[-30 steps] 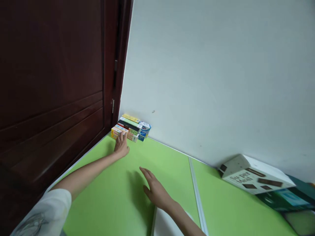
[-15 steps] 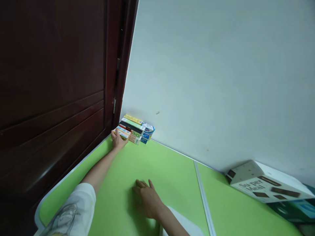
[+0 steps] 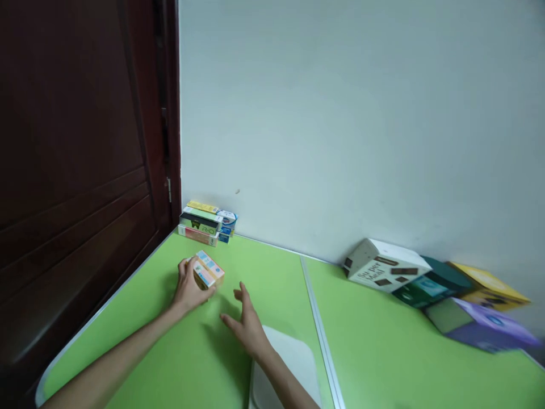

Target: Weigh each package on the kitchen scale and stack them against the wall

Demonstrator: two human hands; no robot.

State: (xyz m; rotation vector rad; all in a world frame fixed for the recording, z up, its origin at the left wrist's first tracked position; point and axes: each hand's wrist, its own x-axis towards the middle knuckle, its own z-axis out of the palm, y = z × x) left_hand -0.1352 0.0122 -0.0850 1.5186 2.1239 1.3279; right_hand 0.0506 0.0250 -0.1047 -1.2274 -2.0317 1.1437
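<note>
My left hand [image 3: 190, 288] grips a small carton [image 3: 208, 269] with orange, white and light-blue print, its thumb on the near right side and fingers at the left. The carton is held over the green tabletop [image 3: 230, 352], in front of a stack of boxes [image 3: 200, 223] by the wall. To the right, my right hand [image 3: 246, 322] holds nothing; its fingers are spread, with thumb and fingertips pointing towards the carton but apart from it. Below my right forearm lies a white rounded flat object [image 3: 289, 355], partly hidden by the arm.
A white "Super Meal" box [image 3: 385, 267], a dark green box [image 3: 434, 281], a yellow box [image 3: 489, 284] and a purple box [image 3: 481, 324] lie at the right along the wall [image 3: 332, 125]. A dark red door [image 3: 76, 142] borders the left side. A pale seam [image 3: 319, 329] crosses the tabletop.
My left hand has drawn the small carton away from the stack, nearer to me. My right hand has risen towards it with fingers spread. The view has turned, bringing more boxes in at right.
</note>
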